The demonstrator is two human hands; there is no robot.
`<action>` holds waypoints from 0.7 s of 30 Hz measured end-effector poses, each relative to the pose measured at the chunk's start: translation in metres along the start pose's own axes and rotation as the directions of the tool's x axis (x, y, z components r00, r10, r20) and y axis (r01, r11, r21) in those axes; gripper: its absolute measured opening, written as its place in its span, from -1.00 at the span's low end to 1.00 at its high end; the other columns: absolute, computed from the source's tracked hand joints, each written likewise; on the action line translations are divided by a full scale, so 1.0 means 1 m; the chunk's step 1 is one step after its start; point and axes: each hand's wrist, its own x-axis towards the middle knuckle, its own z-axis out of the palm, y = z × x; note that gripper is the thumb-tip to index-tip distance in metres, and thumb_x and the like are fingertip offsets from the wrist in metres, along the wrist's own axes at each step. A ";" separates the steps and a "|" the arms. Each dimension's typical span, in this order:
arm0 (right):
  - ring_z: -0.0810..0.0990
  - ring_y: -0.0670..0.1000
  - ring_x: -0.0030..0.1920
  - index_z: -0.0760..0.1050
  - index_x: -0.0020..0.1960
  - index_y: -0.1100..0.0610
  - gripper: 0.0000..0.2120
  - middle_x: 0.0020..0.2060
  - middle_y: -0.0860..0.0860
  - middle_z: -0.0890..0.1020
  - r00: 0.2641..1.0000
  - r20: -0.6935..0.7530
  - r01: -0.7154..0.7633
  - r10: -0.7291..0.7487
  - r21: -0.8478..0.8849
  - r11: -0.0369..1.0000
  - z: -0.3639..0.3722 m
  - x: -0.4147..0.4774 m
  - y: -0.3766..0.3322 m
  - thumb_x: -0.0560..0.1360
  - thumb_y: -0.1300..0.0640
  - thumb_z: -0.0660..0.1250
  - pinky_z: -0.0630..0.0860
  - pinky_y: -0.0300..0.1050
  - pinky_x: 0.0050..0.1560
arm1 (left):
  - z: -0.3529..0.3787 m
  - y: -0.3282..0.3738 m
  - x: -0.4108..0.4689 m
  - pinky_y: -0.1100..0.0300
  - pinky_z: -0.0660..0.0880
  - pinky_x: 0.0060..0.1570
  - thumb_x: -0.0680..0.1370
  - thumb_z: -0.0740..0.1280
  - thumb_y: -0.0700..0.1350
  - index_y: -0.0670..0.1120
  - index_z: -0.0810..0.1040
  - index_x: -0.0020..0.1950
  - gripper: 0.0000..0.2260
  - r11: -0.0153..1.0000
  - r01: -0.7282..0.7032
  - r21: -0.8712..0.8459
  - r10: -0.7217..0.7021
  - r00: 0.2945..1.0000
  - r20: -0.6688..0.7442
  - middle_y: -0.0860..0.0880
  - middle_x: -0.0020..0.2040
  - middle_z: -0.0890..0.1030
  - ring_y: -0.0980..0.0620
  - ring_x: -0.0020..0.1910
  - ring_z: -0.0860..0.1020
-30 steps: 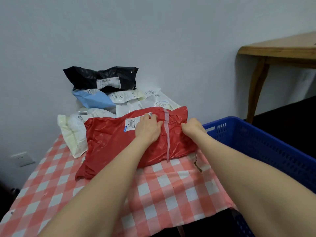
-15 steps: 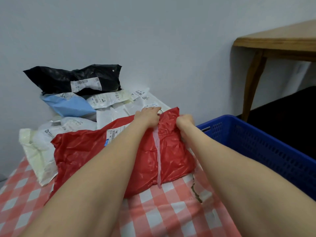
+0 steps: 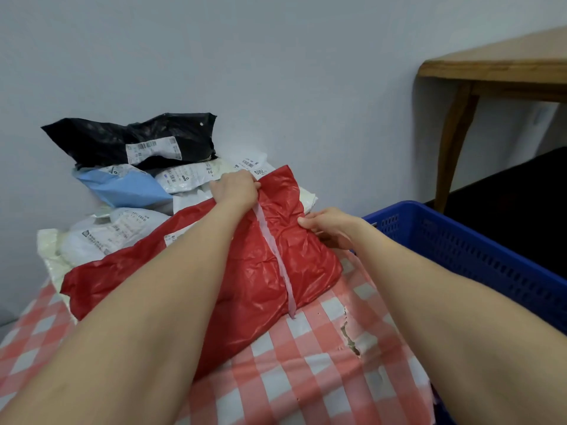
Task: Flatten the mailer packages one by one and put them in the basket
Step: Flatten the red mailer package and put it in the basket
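**Hands apart now, the red mailer held at two edges**

A second ago my two hands sat close together on the far edge of the red mailer (image 3: 270, 271), one either side of the pink strip (image 3: 276, 250). Now they have parted. My left hand (image 3: 236, 188) is at the far top edge, fingers curled over it and gripping the plastic just beside the strip. My right hand (image 3: 328, 223) has slid off to the mailer's right-hand edge, thumb on top and fingers tucked beneath, pinching it there.

The mailer lies on the checked counter (image 3: 306, 363) in front of me, puffy and creased. Its far end leans on the pile of other mailers, with the black mailer (image 3: 122, 139) topmost. The blue basket (image 3: 475, 250) stands just to the right of the counter, near my right hand.

I judge that I have only taken a wider hold, ready to pull the bag taut. The pressing flat is not yet done, and the mailer has not gone towards the basket
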 end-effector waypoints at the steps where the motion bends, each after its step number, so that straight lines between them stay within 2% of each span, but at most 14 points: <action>1: 0.62 0.07 -0.03 0.57 0.12 0.20 -0.77 -0.01 0.14 0.65 1.000 -0.017 0.006 -0.007 -0.007 1.000 0.001 0.000 0.001 0.52 0.11 0.40 0.55 -0.04 0.11 | -0.002 0.000 -0.001 0.00 0.25 0.20 0.62 0.20 0.03 0.04 0.61 0.14 -0.78 1.000 0.022 -0.013 -0.022 1.000 -0.009 -0.08 0.14 0.61 -0.12 0.23 0.48; 3: 0.63 0.09 -0.03 0.57 0.09 0.24 -0.81 0.00 0.14 0.65 0.995 -0.091 0.027 -0.031 -0.037 0.999 0.004 -0.003 -0.001 0.51 0.17 0.40 0.55 0.01 0.16 | -0.007 -0.003 -0.001 0.00 0.23 0.20 0.62 0.20 0.02 0.04 0.60 0.14 -0.78 0.997 0.067 -0.026 -0.067 0.997 -0.034 -0.08 0.14 0.61 -0.12 0.22 0.49; 6: 0.60 0.08 -0.17 0.54 -0.05 0.20 -0.90 -0.12 0.12 0.62 0.994 -0.098 0.030 -0.039 -0.087 0.996 0.006 -0.010 -0.004 0.55 0.16 0.36 0.55 -0.01 0.11 | -0.015 -0.010 -0.001 -0.01 0.23 0.23 0.62 0.20 0.00 0.00 0.60 0.14 -0.77 0.991 0.134 -0.029 -0.135 0.989 -0.052 -0.09 0.16 0.60 -0.13 0.22 0.49; 7: 0.59 0.07 -0.19 0.53 -0.03 0.21 -0.87 -0.11 0.12 0.62 0.993 -0.110 0.025 -0.038 -0.115 0.993 0.006 -0.010 -0.004 0.55 0.13 0.35 0.55 -0.03 0.08 | -0.016 -0.014 -0.001 -0.01 0.22 0.24 0.62 0.20 0.00 -0.01 0.60 0.14 -0.78 0.988 0.152 -0.036 -0.154 0.987 -0.049 -0.10 0.16 0.60 -0.14 0.22 0.50; 11: 0.58 0.09 -0.09 0.48 0.26 0.26 -0.65 0.12 0.17 0.60 0.985 -0.162 0.026 -0.065 -0.229 0.973 0.009 -0.015 -0.005 0.58 0.05 0.30 0.51 -0.13 -0.06 | -0.013 -0.024 -0.003 -0.03 0.25 0.25 0.61 0.21 -0.08 -0.02 0.58 0.19 -0.78 0.976 0.203 -0.079 -0.206 0.978 -0.034 -0.10 0.21 0.58 -0.14 0.25 0.48; 12: 0.58 0.07 -0.10 0.47 0.28 0.25 -0.64 0.11 0.15 0.60 0.982 -0.169 0.048 -0.089 -0.232 0.971 0.011 -0.016 -0.006 0.59 0.05 0.27 0.50 -0.19 -0.14 | -0.012 -0.026 -0.003 -0.04 0.26 0.25 0.60 0.21 -0.10 -0.01 0.58 0.20 -0.77 0.974 0.204 -0.098 -0.207 0.978 -0.023 -0.09 0.22 0.57 -0.13 0.25 0.48; 14: 0.56 0.00 -0.23 0.49 0.25 0.22 -0.65 -0.05 0.09 0.60 0.983 -0.137 0.103 -0.125 -0.158 0.982 0.014 -0.019 -0.008 0.59 0.01 0.26 0.47 -0.25 -0.33 | -0.013 -0.027 -0.003 -0.03 0.27 0.25 0.60 0.19 -0.12 0.04 0.57 0.22 -0.74 0.974 0.184 -0.135 -0.186 0.982 -0.002 -0.07 0.24 0.57 -0.14 0.27 0.46; 15: 0.55 -0.02 -0.27 0.51 0.20 0.21 -0.67 -0.12 0.07 0.60 0.987 -0.102 0.115 -0.127 -0.116 0.987 0.016 -0.020 -0.011 0.58 -0.02 0.28 0.50 -0.24 -0.32 | -0.015 -0.025 -0.002 -0.02 0.29 0.25 0.60 0.18 -0.12 0.06 0.57 0.22 -0.74 0.977 0.163 -0.139 -0.165 0.986 -0.003 -0.08 0.24 0.56 -0.14 0.27 0.46; 17: 0.57 0.03 -0.21 0.52 0.11 0.20 -0.70 -0.08 0.11 0.61 0.992 -0.061 0.099 -0.111 -0.179 0.979 0.019 -0.020 -0.012 0.54 -0.02 0.34 0.56 -0.14 -0.10 | -0.020 -0.021 -0.002 0.01 0.34 0.21 0.60 0.18 -0.13 0.07 0.58 0.19 -0.73 0.986 0.093 -0.136 -0.099 0.994 -0.044 -0.09 0.21 0.58 -0.15 0.25 0.47; 19: 0.57 0.09 -0.05 0.48 0.23 0.24 -0.68 0.07 0.15 0.59 0.988 -0.098 0.085 -0.121 -0.313 0.946 0.019 -0.020 -0.010 0.57 0.07 0.32 0.50 -0.07 0.06 | -0.022 -0.014 -0.004 0.02 0.39 0.18 0.59 0.18 -0.16 0.08 0.59 0.19 -0.72 0.987 0.008 -0.161 -0.024 0.995 -0.098 -0.10 0.18 0.59 -0.16 0.23 0.48; 21: 0.53 0.16 0.15 0.40 0.34 0.29 -0.65 0.23 0.19 0.53 0.982 -0.137 0.046 -0.130 -0.497 0.866 0.017 -0.025 -0.007 0.61 0.15 0.21 0.42 -0.06 0.17 | -0.021 -0.004 -0.009 0.01 0.39 0.19 0.61 0.17 -0.16 0.06 0.57 0.24 -0.71 0.971 -0.079 -0.227 0.057 0.993 -0.104 -0.13 0.23 0.55 -0.17 0.25 0.46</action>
